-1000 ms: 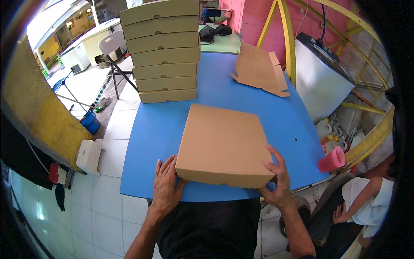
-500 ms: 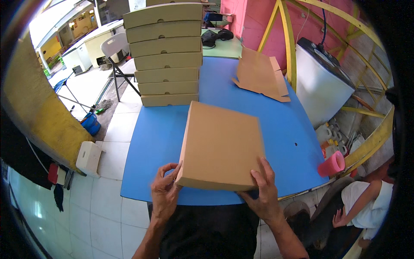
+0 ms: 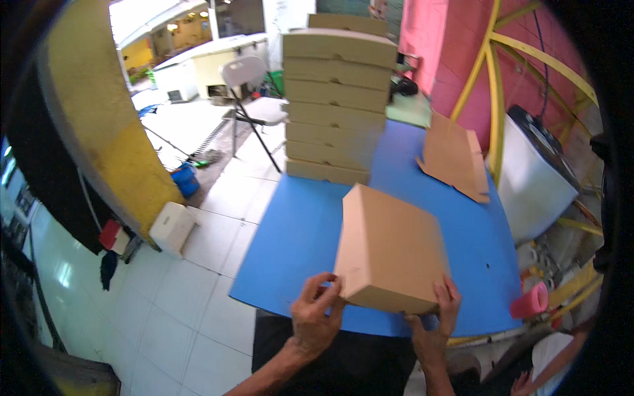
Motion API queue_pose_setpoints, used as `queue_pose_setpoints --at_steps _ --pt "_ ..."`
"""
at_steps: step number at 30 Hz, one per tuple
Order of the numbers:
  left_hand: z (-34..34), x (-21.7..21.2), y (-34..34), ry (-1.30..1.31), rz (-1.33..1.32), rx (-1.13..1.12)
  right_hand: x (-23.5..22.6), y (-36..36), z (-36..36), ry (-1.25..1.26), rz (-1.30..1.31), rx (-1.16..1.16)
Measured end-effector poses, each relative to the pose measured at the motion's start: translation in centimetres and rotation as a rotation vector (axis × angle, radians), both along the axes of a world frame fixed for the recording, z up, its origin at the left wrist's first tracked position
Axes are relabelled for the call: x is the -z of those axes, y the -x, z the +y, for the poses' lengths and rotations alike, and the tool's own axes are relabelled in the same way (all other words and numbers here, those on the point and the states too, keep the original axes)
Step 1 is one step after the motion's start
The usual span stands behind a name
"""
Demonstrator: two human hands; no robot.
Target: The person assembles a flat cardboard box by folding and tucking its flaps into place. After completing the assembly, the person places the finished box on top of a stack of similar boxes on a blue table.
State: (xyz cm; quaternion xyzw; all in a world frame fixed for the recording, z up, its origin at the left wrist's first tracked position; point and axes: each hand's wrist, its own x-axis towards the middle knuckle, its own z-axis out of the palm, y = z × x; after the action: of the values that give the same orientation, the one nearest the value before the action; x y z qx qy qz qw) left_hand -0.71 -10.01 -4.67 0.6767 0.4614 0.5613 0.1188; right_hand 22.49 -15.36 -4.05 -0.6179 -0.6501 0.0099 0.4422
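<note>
A closed brown cardboard box [image 3: 399,251] is held between my hands above the near part of the blue table [image 3: 284,244], tilted so its left side shows. My left hand [image 3: 318,313] pinches the box's near left corner with thumb and fingers. At the near right corner, my right hand [image 3: 437,320] grips with the thumb below the edge and the fingers over the top. A tall stack of similar flat boxes [image 3: 333,115] stands on the table's far left. An unfolded cardboard sheet [image 3: 454,158] lies at the far right of the table.
A pink cup [image 3: 530,301] is by the table's right edge. Beyond that edge stand a white machine with a dark top [image 3: 538,178] and a yellow metal frame [image 3: 495,99]. A person [image 3: 551,360] sits at the lower right. A white stool [image 3: 173,228] is on the left floor.
The view has swung left, so the table and stack appear farther right. The box has tipped, baring more of its left side. Both hands keep their hold on it.
</note>
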Motion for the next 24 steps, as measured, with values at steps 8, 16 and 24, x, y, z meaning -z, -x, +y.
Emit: queue_pose_setpoints --at_steps 8,16,24 --pt "-0.1 -1.1 0.5 0.079 -0.040 0.051 1.6 0.5 0.3 -0.065 -0.034 -0.051" --pt "-0.8 -2.6 1.1 0.599 -0.938 0.501 2.4 -1.5 -0.2 -0.148 -0.228 0.012" --pt "0.0 -5.5 0.6 0.735 -0.746 0.470 -1.0 -1.9 -0.2 -0.255 -0.628 0.133"
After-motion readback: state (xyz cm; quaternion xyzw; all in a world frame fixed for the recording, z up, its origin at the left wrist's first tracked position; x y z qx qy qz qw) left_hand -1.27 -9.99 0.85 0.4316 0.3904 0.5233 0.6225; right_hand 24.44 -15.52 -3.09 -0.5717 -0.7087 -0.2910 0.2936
